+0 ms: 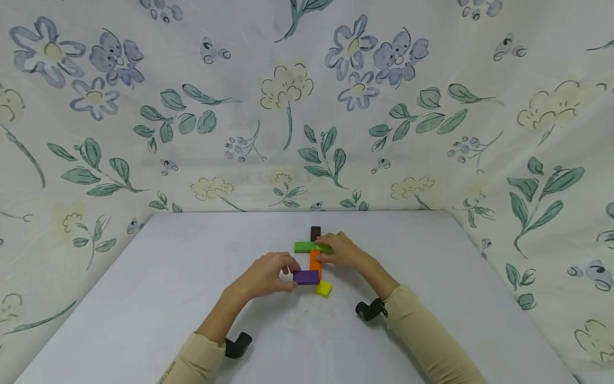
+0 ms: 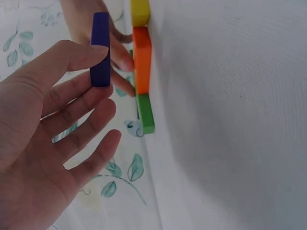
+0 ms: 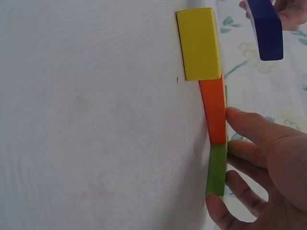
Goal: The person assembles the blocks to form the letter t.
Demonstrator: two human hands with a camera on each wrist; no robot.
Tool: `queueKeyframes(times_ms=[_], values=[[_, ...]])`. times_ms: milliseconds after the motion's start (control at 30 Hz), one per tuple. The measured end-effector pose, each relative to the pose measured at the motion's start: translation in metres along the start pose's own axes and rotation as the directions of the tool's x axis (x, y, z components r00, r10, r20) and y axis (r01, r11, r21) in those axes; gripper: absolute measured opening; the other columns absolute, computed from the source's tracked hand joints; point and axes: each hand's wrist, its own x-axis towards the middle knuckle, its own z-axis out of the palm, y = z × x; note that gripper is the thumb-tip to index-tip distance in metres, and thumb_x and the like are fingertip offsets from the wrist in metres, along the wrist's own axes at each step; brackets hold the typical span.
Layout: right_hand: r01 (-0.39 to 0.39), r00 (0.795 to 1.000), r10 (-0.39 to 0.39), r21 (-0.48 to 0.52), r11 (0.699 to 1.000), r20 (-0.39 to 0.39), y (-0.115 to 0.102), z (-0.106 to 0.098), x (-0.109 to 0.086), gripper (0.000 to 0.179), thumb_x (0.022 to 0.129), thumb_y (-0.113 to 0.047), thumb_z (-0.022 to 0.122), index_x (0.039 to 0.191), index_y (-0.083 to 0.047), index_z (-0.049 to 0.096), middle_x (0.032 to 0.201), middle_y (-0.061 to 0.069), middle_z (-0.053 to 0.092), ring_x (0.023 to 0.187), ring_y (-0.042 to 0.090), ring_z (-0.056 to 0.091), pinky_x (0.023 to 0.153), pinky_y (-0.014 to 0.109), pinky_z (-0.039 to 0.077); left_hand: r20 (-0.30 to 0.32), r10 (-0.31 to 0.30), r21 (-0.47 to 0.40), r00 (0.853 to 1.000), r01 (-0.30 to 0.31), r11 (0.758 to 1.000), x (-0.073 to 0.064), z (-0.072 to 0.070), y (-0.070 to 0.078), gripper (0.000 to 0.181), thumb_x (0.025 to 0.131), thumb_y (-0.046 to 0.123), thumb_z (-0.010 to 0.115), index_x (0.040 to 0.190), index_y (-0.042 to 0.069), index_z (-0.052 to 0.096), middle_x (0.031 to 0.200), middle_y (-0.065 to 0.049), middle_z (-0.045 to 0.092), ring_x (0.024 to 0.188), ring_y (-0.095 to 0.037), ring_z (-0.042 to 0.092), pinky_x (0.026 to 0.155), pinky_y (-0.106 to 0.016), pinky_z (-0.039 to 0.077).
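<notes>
Between thumb and fingers, my left hand pinches a purple block. In the left wrist view the purple block hangs in the air, above the level of the other blocks. My right hand rests on a row of blocks lying on the table. Its thumb touches the orange block, and its other fingers lie along the green block, one fingertip at the green block's end. The green block lies crosswise at the far end of the orange one. At the near end sits a yellow block, turned at an angle.
Beyond the green block lies a black block. The white table backs onto a hanging floral cloth, which also rises along both sides. A black wrist device sticks out by the left sleeve, another by the right.
</notes>
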Motion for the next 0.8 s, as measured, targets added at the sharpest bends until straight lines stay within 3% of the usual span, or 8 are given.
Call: queueKeyframes(times_ms=[367,800], values=[[-0.005,1.0,0.005,0.011,1.0,-0.004,-0.002,-0.003,-0.001,0.05,0.092,-0.04,0.067,0.136,-0.016,0.06,0.145,0.006,0.054,0.129,0.03,0.048,0.109,0.047,0.043,0.005,0.054,0.006,0.999,-0.054,0.999,0.008,0.002,0.005,0.028,0.08,0.026,0.079,0.105,0.016,0.073,0.098,0.006,0.071,0.09,-0.012,0.062,0.079,-0.029,0.052],[0.003,1.0,-0.003,0.004,1.0,-0.01,-0.001,0.0,-0.002,0.05,0.092,-0.038,0.067,0.135,-0.014,0.06,0.145,0.007,0.054,0.127,0.03,0.049,0.108,0.047,0.043,0.03,0.073,0.001,0.997,-0.073,0.997,0.013,0.008,0.012,0.03,0.08,0.025,0.08,0.107,0.015,0.072,0.099,0.006,0.072,0.088,-0.009,0.059,0.078,-0.026,0.051]])
